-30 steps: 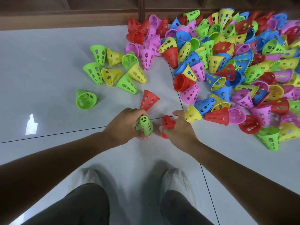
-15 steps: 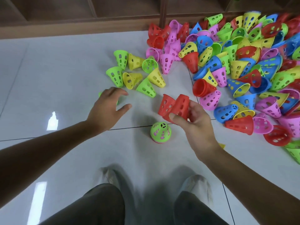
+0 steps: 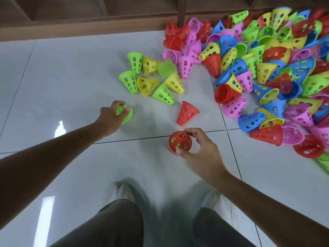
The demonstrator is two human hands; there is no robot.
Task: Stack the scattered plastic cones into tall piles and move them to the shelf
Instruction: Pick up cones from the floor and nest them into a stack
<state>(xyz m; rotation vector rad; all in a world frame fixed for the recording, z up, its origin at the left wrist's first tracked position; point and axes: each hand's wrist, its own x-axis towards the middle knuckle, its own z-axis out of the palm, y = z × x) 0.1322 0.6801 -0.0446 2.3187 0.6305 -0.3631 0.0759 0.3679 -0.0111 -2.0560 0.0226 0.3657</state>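
Observation:
A short stack of cones stands upright on the floor just in front of me, a red cone (image 3: 179,142) on top with green showing through its holes. My right hand (image 3: 196,151) pinches that red cone between thumb and fingers. Further left, my left hand (image 3: 111,116) grips a lone green cone (image 3: 126,114) lying on the tiles. Another red cone (image 3: 187,113) lies on its side between the stack and a small cluster of green and yellow cones (image 3: 153,81).
A big heap of red, pink, blue, yellow and green cones (image 3: 267,68) covers the floor at the right, up to the wooden shelf base (image 3: 89,24) along the back. My shoes and knees (image 3: 122,220) are at the bottom. Bare tiles (image 3: 53,77) stretch to the left.
My right hand has set the red cone it carried down over the green-topped stack. My left hand has reached out left and closed on the lone green cone.

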